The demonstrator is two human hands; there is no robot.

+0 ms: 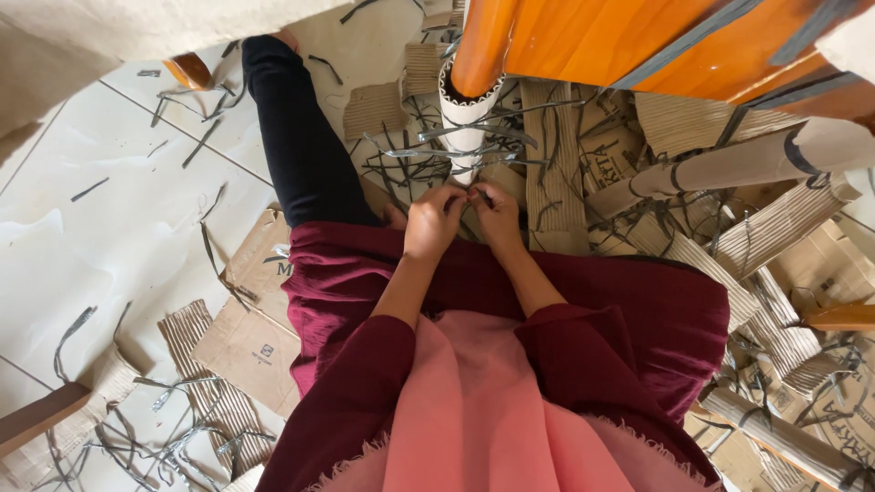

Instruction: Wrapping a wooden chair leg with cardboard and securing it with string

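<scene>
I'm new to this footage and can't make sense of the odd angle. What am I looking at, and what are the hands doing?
There is one picture, from a camera worn on a person's head, looking straight down. You see their dark red sleeves and pink cloth. The left hand and right hand meet at the bottom of a white cardboard-wrapped furniture leg of orange wood, pinching a grey plastic strap there. I cannot tell exactly which strip each grip has. Torn corrugated cardboard and cut strap pieces litter the tiled floor. More wrapped legs lie at the right.
</scene>
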